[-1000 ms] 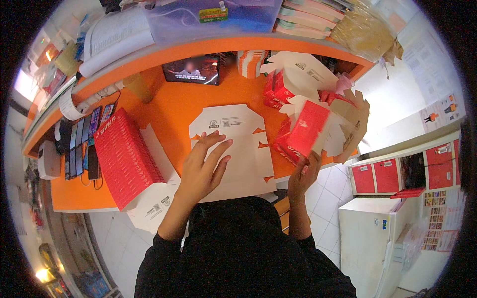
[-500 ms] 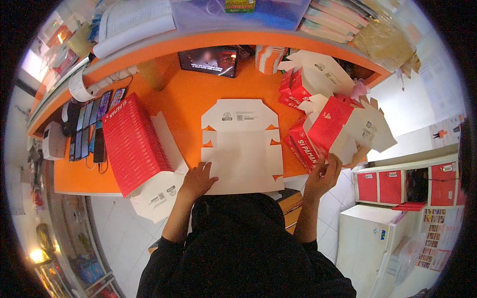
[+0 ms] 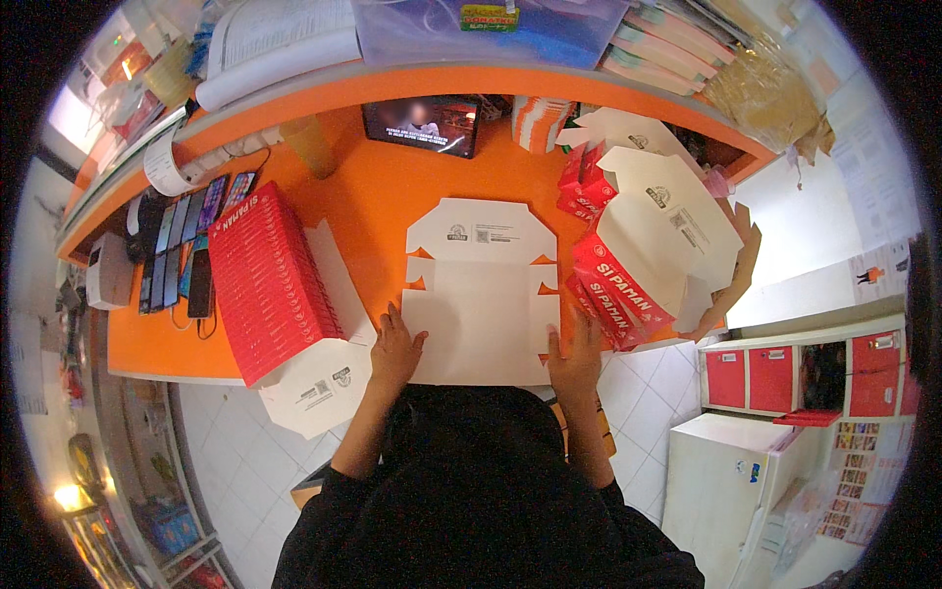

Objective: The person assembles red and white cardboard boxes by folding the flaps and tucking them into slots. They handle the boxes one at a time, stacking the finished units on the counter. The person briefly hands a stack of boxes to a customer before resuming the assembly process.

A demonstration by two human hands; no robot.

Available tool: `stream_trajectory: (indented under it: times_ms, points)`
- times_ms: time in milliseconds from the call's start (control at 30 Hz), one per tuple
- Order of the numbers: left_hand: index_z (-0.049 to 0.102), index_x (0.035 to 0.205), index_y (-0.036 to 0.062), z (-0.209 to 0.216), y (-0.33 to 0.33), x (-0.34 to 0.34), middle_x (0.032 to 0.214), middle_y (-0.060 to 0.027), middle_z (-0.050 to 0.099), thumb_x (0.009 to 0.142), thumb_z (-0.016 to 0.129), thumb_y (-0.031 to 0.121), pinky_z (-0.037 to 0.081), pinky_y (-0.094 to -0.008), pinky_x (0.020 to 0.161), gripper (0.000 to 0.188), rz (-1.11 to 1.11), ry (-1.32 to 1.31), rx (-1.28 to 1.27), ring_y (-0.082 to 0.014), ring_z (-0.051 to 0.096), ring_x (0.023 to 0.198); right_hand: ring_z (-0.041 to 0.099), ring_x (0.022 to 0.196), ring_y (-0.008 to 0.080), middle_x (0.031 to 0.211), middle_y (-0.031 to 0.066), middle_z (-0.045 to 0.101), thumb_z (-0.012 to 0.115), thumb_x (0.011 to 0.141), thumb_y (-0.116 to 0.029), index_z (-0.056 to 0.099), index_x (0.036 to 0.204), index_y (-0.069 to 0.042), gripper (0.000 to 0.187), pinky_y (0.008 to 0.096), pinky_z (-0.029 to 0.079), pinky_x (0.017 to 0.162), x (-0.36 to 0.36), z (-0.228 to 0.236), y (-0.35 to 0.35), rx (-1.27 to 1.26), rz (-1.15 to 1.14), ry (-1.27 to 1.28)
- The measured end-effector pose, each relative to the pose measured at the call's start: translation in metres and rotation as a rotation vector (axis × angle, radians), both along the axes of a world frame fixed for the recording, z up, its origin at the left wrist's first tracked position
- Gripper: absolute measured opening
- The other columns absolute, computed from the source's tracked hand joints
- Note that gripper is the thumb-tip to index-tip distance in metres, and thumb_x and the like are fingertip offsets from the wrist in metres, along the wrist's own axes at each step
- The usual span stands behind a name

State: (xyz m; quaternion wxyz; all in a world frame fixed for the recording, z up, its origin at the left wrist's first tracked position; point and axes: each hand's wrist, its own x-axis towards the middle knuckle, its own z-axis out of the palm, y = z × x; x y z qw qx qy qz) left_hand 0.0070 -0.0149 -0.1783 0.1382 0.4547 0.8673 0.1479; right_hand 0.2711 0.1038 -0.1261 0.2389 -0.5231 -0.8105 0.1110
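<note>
A flat, unfolded cardboard box blank (image 3: pixel 481 314), white side up with notches along both sides, lies on the orange desk in front of me. My left hand (image 3: pixel 395 351) rests at its left edge, fingers apart. My right hand (image 3: pixel 576 355) is at its right edge, thumb near the card and fingers stretched out, holding nothing. To the right, folded red-and-white boxes (image 3: pixel 623 285) are stacked, the top one showing its white flap. A long stack of flat red box blanks (image 3: pixel 270 285) stands to the left, with a white flap (image 3: pixel 316 388) jutting over the desk's front edge.
Several phones (image 3: pixel 182 240) lie at the left beside a white device (image 3: pixel 106 272). A tablet (image 3: pixel 422 126) with a lit screen leans under the orange shelf (image 3: pixel 324 90). Striped orange-and-white cups or cartons (image 3: pixel 540 123) stand beside it. A white fridge (image 3: pixel 721 491) is at the lower right.
My right hand has let go of the folded box, which now sits on the right stack, and has come left to the blank's edge. My left hand has barely moved.
</note>
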Motion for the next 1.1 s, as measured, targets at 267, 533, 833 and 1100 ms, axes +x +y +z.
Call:
stream_trajectory:
  times_ms: [267, 533, 833, 1100]
  points:
    - [0.018, 0.139, -0.0121, -0.06, -0.015, 0.002, 0.12, -0.0301, 0.04, 0.083, 0.064, 0.018, 0.053, -0.0398, 0.08, 0.078, -0.202, 0.195, 0.098, -0.0399, 0.055, 0.104, 0.035, 0.127, 0.0418, 0.139, 0.0283, 0.035, 0.059, 0.086, -0.035, 0.037, 0.136, 0.004, 0.067, 0.0526, 0.03, 0.104, 0.0, -0.067, -0.003, -0.098, -0.068, -0.198]
    - [0.029, 0.138, -0.0063, 0.02, 0.0, 0.028, 0.119, -0.0217, 0.043, 0.081, 0.066, 0.016, 0.048, -0.0387, 0.089, 0.072, -0.067, 0.2, 0.01, -0.0361, 0.051, 0.105, 0.053, 0.102, 0.0307, 0.106, 0.0182, 0.054, 0.062, 0.083, -0.012, 0.053, 0.104, 0.001, 0.026, 0.0445, 0.043, 0.086, -0.019, -0.053, 0.0, -0.09, 0.117, 0.016]
    - [0.046, 0.13, 0.0007, 0.032, 0.04, 0.03, 0.126, -0.0161, 0.053, 0.094, 0.049, 0.047, 0.049, -0.0378, 0.089, 0.059, -0.213, -1.313, 0.135, -0.0246, 0.056, 0.11, 0.053, 0.1, 0.0246, 0.112, 0.0148, 0.053, 0.062, 0.088, -0.023, 0.051, 0.114, -0.002, 0.036, 0.0358, 0.041, 0.09, -0.027, 0.034, 0.01, -0.74, 0.447, 0.624]
    - [0.055, 0.113, 0.0004, 0.092, 0.052, 0.035, 0.108, -0.0116, 0.063, 0.098, 0.049, 0.02, 0.056, -0.0314, 0.082, 0.026, 0.173, -1.867, 0.61, -0.0175, 0.065, 0.092, 0.026, 0.137, 0.0301, 0.149, 0.0153, 0.027, 0.062, 0.063, -0.075, 0.024, 0.145, -0.007, 0.113, 0.0443, 0.024, 0.111, -0.038, 0.058, -0.015, -0.713, 0.82, 0.82]
